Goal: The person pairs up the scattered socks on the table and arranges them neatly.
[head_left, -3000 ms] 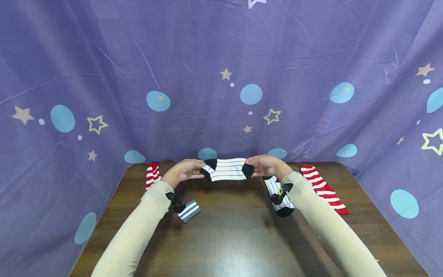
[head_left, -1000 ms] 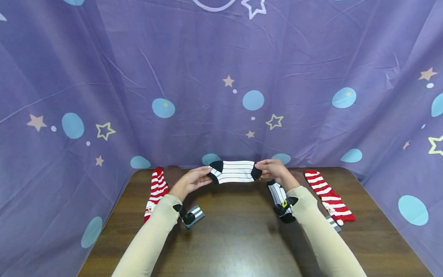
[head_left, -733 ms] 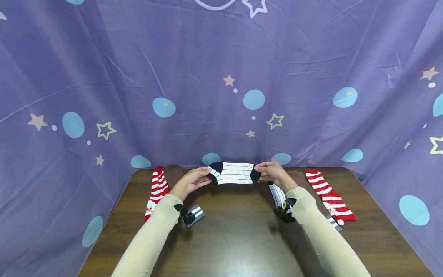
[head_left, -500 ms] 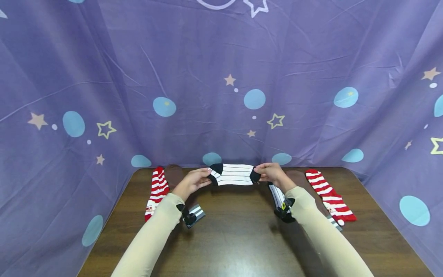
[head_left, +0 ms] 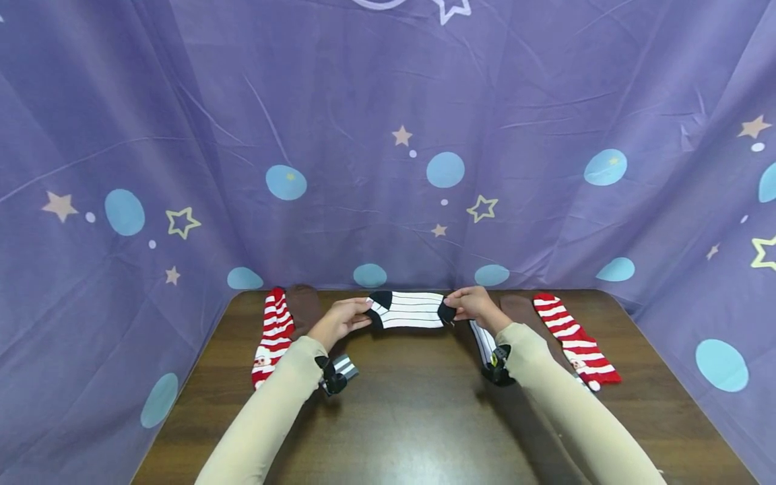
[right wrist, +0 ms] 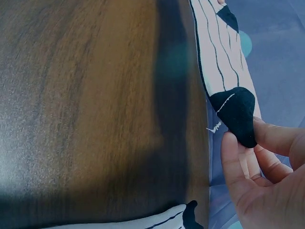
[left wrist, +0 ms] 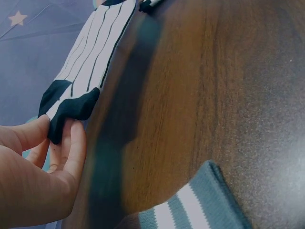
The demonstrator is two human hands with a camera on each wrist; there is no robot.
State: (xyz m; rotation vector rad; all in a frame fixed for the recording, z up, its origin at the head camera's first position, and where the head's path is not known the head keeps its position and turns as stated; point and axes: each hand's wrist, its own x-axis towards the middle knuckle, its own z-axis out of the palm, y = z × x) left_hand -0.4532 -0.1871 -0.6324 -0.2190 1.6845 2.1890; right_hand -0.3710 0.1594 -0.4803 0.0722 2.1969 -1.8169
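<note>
A white ankle sock (head_left: 415, 310) with thin black stripes is stretched level between both hands, above the far part of the table. My left hand (head_left: 344, 318) pinches its black-trimmed cuff end, beside the black heel patch. At the other end my right hand (head_left: 475, 306) pinches the black toe between thumb and fingers. In the right wrist view a loose white thread (right wrist: 215, 128) hangs by the toe seam. A matching striped sock (head_left: 483, 340) lies on the table below my right wrist, partly covered by it.
Left on the wooden table (head_left: 400, 417) lie a red-and-white striped sock (head_left: 277, 323) and a brown sock (head_left: 304, 310) with a grey-and-white cuff (left wrist: 176, 210). Another red-and-white sock (head_left: 572, 337) and brown sock (head_left: 518, 310) lie right. A purple curtain (head_left: 339, 229) stands behind.
Both hands have lowered the stretched sock a little towards the table, keeping their grip at each end. The head view has shifted slightly. The socks on the table have not moved.
</note>
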